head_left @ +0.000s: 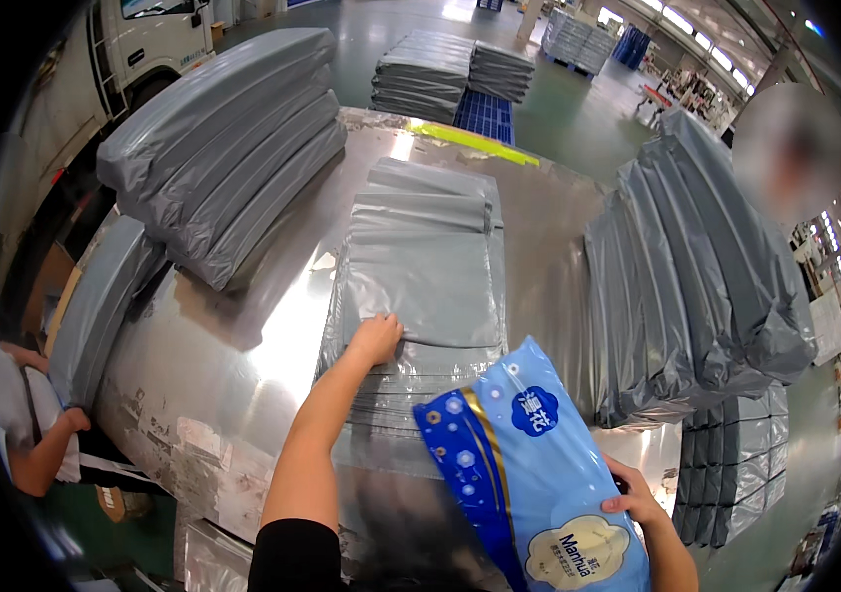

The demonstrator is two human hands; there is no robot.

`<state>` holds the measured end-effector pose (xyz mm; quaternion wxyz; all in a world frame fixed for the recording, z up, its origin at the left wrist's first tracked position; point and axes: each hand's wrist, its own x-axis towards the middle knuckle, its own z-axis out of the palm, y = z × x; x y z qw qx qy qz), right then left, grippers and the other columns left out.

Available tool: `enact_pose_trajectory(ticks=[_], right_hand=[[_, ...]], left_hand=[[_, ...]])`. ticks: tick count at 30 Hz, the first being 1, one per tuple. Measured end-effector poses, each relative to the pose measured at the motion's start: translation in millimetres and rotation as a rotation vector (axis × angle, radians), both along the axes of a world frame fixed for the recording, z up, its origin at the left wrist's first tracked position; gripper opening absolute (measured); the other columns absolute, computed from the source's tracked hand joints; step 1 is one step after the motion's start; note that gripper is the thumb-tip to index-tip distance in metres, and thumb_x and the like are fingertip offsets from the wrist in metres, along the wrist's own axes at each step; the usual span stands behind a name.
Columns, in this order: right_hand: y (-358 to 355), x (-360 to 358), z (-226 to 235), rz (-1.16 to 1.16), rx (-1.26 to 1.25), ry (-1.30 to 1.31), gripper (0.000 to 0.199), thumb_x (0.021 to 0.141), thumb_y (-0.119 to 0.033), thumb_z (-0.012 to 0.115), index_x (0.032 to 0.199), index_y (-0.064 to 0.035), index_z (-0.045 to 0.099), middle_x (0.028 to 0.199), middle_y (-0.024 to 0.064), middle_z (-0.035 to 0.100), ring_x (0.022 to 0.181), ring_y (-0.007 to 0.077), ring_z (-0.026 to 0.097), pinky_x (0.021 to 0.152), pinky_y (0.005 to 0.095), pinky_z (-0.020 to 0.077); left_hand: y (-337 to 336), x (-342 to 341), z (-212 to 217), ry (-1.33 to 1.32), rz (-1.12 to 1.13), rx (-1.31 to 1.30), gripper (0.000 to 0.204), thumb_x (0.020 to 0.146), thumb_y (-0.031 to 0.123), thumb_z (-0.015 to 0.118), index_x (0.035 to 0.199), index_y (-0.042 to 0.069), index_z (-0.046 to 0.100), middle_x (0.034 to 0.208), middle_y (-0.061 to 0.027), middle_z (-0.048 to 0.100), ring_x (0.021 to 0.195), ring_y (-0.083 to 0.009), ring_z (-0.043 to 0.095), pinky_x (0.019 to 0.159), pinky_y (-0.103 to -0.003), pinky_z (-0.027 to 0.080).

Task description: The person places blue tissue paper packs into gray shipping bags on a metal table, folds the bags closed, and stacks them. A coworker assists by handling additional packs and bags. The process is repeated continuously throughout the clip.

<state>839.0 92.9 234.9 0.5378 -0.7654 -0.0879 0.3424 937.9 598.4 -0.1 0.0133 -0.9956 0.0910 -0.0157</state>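
Note:
A stack of flat grey plastic mailing bags (425, 286) lies in the middle of the metal table, its layers fanned toward me. My left hand (376, 338) rests on the near part of the stack, fingers curled together at the edge of the top bag. On the right, my right hand (635, 493) grips the side of a light and dark blue plastic soft pack (539, 474), with the thumb on its front. The pack is tilted and covers the near right corner of the bags. Its lower end runs out of view.
Tall piles of grey bundles flank me at the left (233, 148) and right (687, 276) of the metal table (213, 385). Another person's arm (50, 449) is at the far left, beside a grey bundle (100, 306). Beyond the table stand stacked bundles (425, 74), a blue pallet (485, 116) and a truck (154, 44).

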Motion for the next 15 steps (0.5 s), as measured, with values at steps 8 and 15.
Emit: enact_pose_trajectory(ticks=[8, 15], right_hand=[[99.9, 46.1, -159.0, 0.039, 0.390, 0.815, 0.074, 0.069, -0.034, 0.068, 0.130, 0.0024, 0.047, 0.119, 0.0170, 0.058, 0.105, 0.0265, 0.059, 0.093, 0.0355, 0.0469], [123.3, 81.6, -187.4, -0.122, 0.538, 0.961, 0.068, 0.072, -0.034, 0.065, 0.127, 0.0024, 0.048, 0.115, 0.0169, 0.060, 0.104, 0.0260, 0.059, 0.092, 0.0354, 0.0475]], left_hand=[[29.7, 25.7, 71.7, -0.468, -0.130, -0.095, 0.022, 0.088, 0.031, 0.059, 0.085, 0.011, 0.050, 0.069, -0.0054, 0.056, 0.052, -0.0254, 0.060, 0.043, -0.035, 0.046], [82.8, 15.6, 86.8, -0.517, -0.119, -0.068, 0.026, 0.076, 0.029, 0.067, 0.084, 0.013, 0.049, 0.073, -0.0045, 0.052, 0.061, -0.0216, 0.061, 0.047, -0.034, 0.047]])
